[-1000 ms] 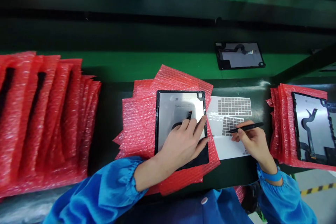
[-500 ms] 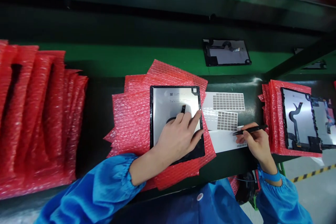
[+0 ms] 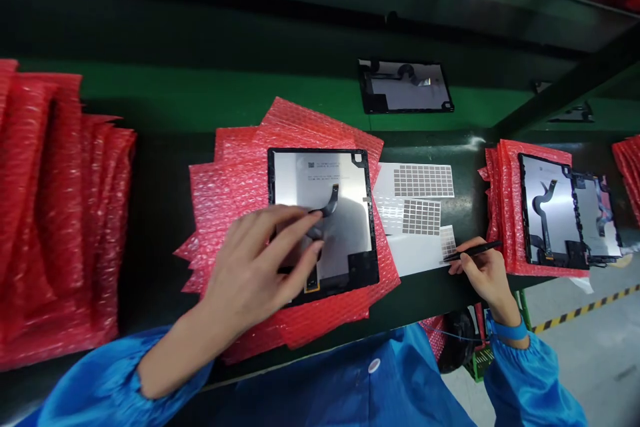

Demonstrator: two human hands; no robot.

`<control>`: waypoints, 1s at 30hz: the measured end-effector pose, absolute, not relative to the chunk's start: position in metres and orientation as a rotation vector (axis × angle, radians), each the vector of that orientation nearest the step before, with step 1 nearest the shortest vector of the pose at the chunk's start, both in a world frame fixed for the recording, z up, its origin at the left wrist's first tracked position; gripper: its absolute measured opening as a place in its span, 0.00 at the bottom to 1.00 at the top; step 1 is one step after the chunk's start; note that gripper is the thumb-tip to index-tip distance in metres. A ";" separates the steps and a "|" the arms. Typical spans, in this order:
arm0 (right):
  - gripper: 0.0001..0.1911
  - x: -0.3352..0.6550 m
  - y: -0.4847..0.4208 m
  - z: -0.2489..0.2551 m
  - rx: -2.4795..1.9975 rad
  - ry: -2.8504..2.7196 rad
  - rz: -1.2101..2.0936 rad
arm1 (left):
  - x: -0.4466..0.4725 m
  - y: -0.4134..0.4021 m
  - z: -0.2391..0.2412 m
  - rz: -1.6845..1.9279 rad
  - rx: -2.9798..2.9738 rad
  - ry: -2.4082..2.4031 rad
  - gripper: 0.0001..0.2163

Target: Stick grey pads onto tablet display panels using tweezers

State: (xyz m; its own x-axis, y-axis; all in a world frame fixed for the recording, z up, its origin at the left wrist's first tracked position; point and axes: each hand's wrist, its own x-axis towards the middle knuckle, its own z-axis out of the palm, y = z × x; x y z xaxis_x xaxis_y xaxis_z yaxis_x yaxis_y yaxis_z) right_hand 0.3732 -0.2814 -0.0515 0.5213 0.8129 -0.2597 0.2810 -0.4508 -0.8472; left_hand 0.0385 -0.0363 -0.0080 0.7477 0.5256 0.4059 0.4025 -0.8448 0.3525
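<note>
A tablet screen lies back side up on red bubble-wrap bags, its metal backing showing a dark flex cable. Over its left half is my left hand, with thumb and index fingertips apart on either side of the cable's bend; whether they touch it I cannot tell. My right hand grips black tweezers. The tweezers' tips are at a small strip of grey stickers on a white backing sheet. A small pale tab sits on the screen's right edge.
Sheets of grey stickers lie right of the screen. Red bubble bags stand at the far left. Another screen lies behind, and one more rests on bags at the right. A green post slants at the right.
My left hand has moved left from the screen's right edge to the flex cable, uncovering the pale tab. The tweezers remain in my right hand near the stickers. The camera view has shifted.
</note>
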 end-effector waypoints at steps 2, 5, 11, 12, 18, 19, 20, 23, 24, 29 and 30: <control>0.13 0.373 -0.281 -0.051 -1.981 -0.892 0.865 | 0.024 -0.027 -0.013 0.688 2.735 0.824 0.25; 0.13 0.375 -0.281 -0.054 -1.958 -0.890 0.870 | 0.007 -0.016 -0.026 0.586 2.717 0.884 0.31; 0.14 0.385 -0.280 -0.059 -1.811 -0.710 0.978 | -0.004 -0.017 -0.048 0.489 2.629 0.935 0.33; 0.14 0.387 -0.280 -0.058 -1.778 -0.673 1.007 | -0.003 -0.019 -0.050 0.491 2.625 0.949 0.32; 0.13 0.384 -0.263 -0.028 -1.528 -0.537 1.089 | 0.001 -0.033 -0.053 0.542 2.608 0.979 0.31; 0.12 0.380 -0.255 -0.021 -1.490 -0.550 1.088 | 0.001 -0.035 -0.053 0.553 2.606 0.982 0.31; 0.11 0.375 -0.246 -0.014 -1.462 -0.572 1.087 | 0.002 -0.037 -0.054 0.567 2.602 0.987 0.31; 0.08 0.349 -0.205 0.002 -1.401 -0.677 1.063 | 0.003 -0.040 -0.056 0.608 2.560 0.997 0.32; 0.08 0.337 -0.188 0.005 -1.383 -0.713 1.055 | 0.003 -0.040 -0.057 0.619 2.538 0.999 0.32; 0.09 0.261 -0.098 0.005 -1.333 -0.891 1.087 | 0.005 -0.041 -0.056 0.634 2.445 1.031 0.28; 0.10 0.248 -0.083 0.003 -1.327 -0.916 1.099 | 0.005 -0.041 -0.055 0.635 2.437 1.033 0.27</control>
State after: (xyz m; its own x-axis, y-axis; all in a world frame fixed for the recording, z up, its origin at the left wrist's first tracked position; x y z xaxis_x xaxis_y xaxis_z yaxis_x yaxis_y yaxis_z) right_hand 0.2482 -0.0830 0.0029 0.2627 0.9608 -0.0892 -0.0850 -0.0690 -0.9940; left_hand 0.0054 -0.0410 -0.0553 0.6205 0.7450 0.2449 0.5546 -0.6376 0.5346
